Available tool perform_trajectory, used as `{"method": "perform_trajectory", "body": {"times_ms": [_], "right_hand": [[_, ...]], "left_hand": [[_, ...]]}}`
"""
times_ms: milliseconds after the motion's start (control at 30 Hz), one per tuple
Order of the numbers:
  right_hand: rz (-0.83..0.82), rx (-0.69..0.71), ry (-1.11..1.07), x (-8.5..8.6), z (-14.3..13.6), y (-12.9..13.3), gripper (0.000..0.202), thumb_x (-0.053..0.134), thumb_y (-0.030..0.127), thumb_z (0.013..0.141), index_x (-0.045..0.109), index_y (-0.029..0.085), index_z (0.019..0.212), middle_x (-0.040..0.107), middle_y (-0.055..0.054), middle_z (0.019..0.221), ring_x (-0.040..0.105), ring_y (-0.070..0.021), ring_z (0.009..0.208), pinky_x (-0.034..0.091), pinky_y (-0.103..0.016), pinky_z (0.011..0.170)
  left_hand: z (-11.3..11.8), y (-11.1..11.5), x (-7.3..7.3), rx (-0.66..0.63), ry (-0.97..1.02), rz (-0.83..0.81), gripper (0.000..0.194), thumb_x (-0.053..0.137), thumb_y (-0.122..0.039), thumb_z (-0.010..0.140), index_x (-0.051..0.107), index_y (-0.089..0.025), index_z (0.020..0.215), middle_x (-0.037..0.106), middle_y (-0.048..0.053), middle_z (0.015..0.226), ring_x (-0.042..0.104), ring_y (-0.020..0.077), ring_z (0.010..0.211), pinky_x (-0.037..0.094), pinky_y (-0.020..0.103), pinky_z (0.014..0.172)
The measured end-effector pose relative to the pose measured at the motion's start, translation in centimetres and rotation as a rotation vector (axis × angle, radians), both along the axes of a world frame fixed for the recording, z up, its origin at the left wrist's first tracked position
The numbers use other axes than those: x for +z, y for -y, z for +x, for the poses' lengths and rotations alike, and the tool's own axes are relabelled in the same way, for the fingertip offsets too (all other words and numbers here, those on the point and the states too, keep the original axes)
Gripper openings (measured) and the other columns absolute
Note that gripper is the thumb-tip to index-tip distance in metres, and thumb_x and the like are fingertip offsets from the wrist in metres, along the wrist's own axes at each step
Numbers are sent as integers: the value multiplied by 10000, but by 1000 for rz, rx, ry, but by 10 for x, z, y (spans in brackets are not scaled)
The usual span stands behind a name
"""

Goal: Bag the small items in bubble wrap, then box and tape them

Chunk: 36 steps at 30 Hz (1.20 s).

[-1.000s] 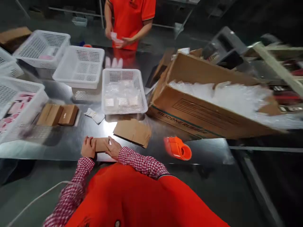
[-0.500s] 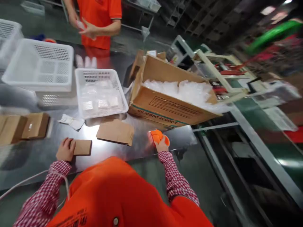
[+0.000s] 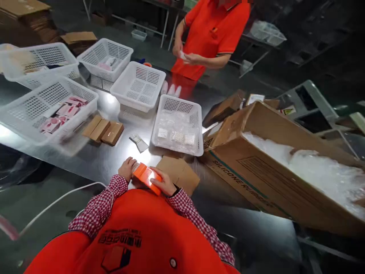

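My right hand (image 3: 165, 182) is wrapped round an orange tape dispenser (image 3: 146, 176), close in front of my body. Just left of it, my left hand (image 3: 127, 169) has its fingers bent at the dispenser's far end. The small brown cardboard box that this hand held earlier is mostly hidden under the dispenser. Beyond my right hand a flat piece of cardboard (image 3: 182, 173) lies on the metal table. A small printed packet (image 3: 138, 143) rests farther back, near several closed brown boxes (image 3: 99, 128).
A white basket (image 3: 155, 143) with clear-wrapped packs stands ahead. More white baskets (image 3: 139, 102) are at the left, one with pink-and-white packs (image 3: 64, 113). At right, a large carton (image 3: 228, 167) holds clear plastic bags. A co-worker (image 3: 211, 38) stands across the table. A white cable (image 3: 59, 199) crosses my left sleeve.
My right hand has brought the orange tape dispenser leftward from the table's right side to my left hand, over the small box. My view has swung left, showing more baskets.
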State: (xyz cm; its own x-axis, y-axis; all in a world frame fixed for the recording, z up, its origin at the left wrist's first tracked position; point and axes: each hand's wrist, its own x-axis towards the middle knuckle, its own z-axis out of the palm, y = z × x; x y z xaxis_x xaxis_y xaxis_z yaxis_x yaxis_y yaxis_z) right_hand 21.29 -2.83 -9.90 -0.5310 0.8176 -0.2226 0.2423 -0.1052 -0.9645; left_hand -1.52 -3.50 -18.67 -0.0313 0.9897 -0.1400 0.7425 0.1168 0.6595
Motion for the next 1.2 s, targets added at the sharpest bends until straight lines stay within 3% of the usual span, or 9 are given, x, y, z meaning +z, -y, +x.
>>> {"method": "perform_trajectory", "body": {"times_ms": [100,200,300,367,500,667,800,967,1200], "right_hand": [[3,111,21,-16,-21,-7,571,644,457,755,554,217,1266,605,-67,1247,568,-244,1126,420,-418,1009],[36,153,82,-28,-13,-9,548,620,450,775,551,228,1272,596,-65,1266,551,-251,1161,401,-438,1029],[94,172,124,-34,-4,-10,538,601,446,791,543,234,1282,568,-70,1304,526,-260,1200,380,-450,1050],[104,185,123,-35,-2,-10,542,594,456,796,538,233,1288,559,-76,1314,516,-264,1215,371,-454,1058],[87,193,122,-36,0,-10,551,581,467,809,529,220,1298,563,-90,1307,510,-269,1222,367,-459,1062],[75,203,124,-30,0,-11,567,568,489,816,515,219,1311,559,-94,1312,504,-272,1226,372,-454,1058],[40,251,139,-18,-4,-12,561,540,514,830,518,221,1309,539,-97,1334,483,-271,1247,356,-457,1067],[7,289,215,-3,-20,-19,516,491,514,859,555,213,1273,577,-89,1292,536,-261,1189,395,-448,1036],[107,317,427,0,-73,-43,452,492,439,874,563,232,1269,612,-73,1246,590,-272,1105,435,-433,984]], "left_hand": [[2,3,4,41,116,-37,299,568,-190,794,608,-237,1087,521,72,1289,531,222,1122,436,358,976],[-2,2,9,133,249,-44,267,527,-187,811,627,-229,1054,551,68,1263,516,220,1160,402,373,1018],[-14,5,17,287,383,-48,313,407,-214,876,574,-198,1140,554,95,1252,457,212,1232,359,397,1053],[-22,12,23,368,480,-95,334,385,-292,899,549,-175,1164,604,112,1155,508,222,1171,396,407,1012],[-17,26,35,315,751,-318,416,484,-517,835,655,-142,888,661,66,690,651,215,776,528,357,741],[6,22,40,223,981,-485,500,502,-595,791,667,-125,835,683,76,684,655,196,676,530,339,649],[10,20,33,265,947,-514,434,572,-566,746,658,-141,754,685,68,687,646,193,654,508,315,612],[-12,10,28,355,699,-471,366,555,-449,809,597,-158,591,565,-14,511,559,126,520,439,251,534],[-45,-17,20,413,425,-483,311,522,-420,878,609,-131,803,625,-11,713,579,103,595,500,284,613]]}}
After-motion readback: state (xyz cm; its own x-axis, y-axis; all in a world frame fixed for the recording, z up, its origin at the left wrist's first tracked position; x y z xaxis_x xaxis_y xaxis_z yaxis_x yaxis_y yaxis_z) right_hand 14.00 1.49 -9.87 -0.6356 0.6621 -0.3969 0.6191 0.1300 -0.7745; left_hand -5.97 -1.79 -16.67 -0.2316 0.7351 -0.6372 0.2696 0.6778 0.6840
